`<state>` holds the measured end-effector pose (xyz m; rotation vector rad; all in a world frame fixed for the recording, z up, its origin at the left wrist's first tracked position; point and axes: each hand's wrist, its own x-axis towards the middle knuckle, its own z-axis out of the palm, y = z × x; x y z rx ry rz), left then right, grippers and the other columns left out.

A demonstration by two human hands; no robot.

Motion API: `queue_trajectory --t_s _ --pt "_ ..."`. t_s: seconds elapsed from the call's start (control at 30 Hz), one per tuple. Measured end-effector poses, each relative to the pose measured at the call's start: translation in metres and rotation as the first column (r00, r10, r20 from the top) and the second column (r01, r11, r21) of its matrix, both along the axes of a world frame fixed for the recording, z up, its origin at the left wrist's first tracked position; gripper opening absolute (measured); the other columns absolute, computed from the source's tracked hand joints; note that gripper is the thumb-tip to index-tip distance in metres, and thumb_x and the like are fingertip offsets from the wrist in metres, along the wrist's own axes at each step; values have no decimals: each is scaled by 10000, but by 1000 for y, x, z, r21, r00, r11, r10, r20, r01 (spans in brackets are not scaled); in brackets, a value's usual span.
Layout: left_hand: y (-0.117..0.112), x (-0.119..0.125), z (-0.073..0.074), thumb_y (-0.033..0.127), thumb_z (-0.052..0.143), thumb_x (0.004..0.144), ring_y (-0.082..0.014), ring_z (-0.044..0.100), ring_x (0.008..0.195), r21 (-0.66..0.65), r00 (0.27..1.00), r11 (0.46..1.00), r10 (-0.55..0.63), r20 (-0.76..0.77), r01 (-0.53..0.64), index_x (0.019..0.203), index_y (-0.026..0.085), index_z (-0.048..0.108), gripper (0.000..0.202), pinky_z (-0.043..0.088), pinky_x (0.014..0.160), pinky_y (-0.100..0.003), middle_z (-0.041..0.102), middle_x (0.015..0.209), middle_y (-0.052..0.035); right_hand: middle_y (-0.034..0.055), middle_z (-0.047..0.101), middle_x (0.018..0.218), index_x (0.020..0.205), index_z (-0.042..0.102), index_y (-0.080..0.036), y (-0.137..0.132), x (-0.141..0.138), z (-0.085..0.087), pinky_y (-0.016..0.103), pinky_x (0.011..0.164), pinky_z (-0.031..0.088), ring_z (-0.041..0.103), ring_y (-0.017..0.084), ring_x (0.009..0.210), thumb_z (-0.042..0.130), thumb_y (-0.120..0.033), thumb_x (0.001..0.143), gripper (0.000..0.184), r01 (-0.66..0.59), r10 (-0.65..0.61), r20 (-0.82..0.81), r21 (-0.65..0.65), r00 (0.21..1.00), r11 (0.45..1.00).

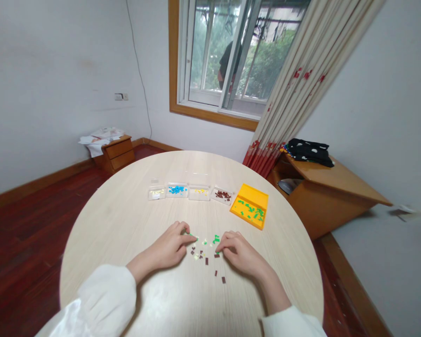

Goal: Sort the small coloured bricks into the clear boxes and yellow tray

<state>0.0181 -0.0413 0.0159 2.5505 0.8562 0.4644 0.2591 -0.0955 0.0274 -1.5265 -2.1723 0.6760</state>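
Note:
Both hands rest over a loose group of tiny flat pieces on the table. My left hand [171,244] has its index finger stretched out, the tip at a small green piece [197,239]. Its other fingers are bent, and nothing shows in its grasp. My right hand [239,252] lies with fingers bent and apart, one fingertip down by a bit of green near a dark brown piece [216,256]. A cluster of green pieces [216,239] sits just beyond that fingertip. Between the hands are more brown pieces [206,261] and pale yellow pieces [196,256].
On the round table [101,224] stand clear trays with pale pieces [156,193], blue pieces [177,190], yellow pieces [200,192] and brown pieces [223,195]. An opened orange case [250,206] holds green pieces. A wooden cabinet [337,187] stands to the right, beside a curtain [301,75].

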Motion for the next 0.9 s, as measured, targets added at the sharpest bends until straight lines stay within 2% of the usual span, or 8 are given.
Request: queue_trajectory --t_s 0.13,0.27,0.4,0.63,0.77,0.9 --pt "6 -2 -6 45 400 739 -216 443 939 14 996 996 90 11 -91 1046 194 645 420 399 845 -371 491 984 -87 13 636 802 754 712 -239 -1 0 1 327 835 342 535 172 853 437 -22 744 350 -31 32 34 -34 999 999" --pt "9 -3 -12 26 399 719 -218 448 953 13 986 987 160 51 -161 1064 166 633 440 399 865 -377 490 992 -92 24 642 822 784 707 -222 -1 2 1 327 830 350 541 177 849 448 -50 758 312 21 -21 25 -14 999 1000" --pt "8 -2 -11 17 396 722 -213 447 980 -2 984 989 146 105 -146 1049 168 627 428 397 884 -373 485 1017 -89 18 634 794 782 699 -215 -1 3 3 311 813 360 545 167 814 475 -48 731 285 45 -45 -8 4 999 999" --pt "11 -1 -14 18 400 731 -200 464 917 12 976 987 157 150 -160 826 158 646 299 411 831 -363 505 949 -77 6 644 775 741 705 -225 -1 3 3 290 785 367 555 157 787 517 -55 695 258 -1 2 19 -52 1000 999" --pt "13 -2 -17 8 393 723 -189 473 876 0 960 981 190 204 -194 746 157 616 270 414 800 -351 507 893 -62 16 636 738 727 682 -197 3 7 -6 270 719 388 558 153 738 483 -58 710 243 89 -89 18 -7 996 996" --pt "8 -1 -10 9 402 712 -192 458 927 -19 972 993 120 202 -119 812 167 635 298 407 840 -356 494 953 -64 25 622 695 733 674 -180 9 6 -12 263 659 390 550 152 676 483 -85 743 213 169 -170 15 62 985 984"
